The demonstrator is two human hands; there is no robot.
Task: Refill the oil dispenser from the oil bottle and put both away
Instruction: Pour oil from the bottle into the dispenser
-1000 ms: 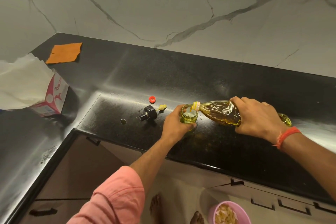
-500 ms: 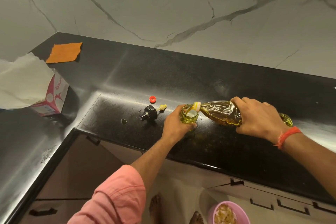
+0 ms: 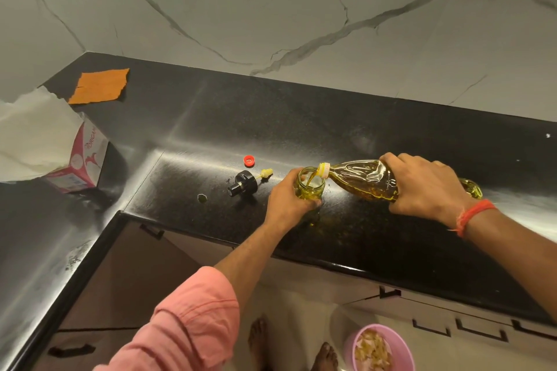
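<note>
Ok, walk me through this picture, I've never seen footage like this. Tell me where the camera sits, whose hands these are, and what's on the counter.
There is no machine here: a person wears a wide-angle camera on the head, looking down at their own two hands. The left hand grips a small glass oil dispenser standing on the black countertop. The right hand holds a plastic oil bottle, tipped nearly flat so that oil runs into the dispenser's open mouth. To the left lie the dispenser's black lid with its yellow brush tip, and the bottle's red cap. Farther left are a tissue box and an orange cloth. A pink bowl sits on the floor.
</note>
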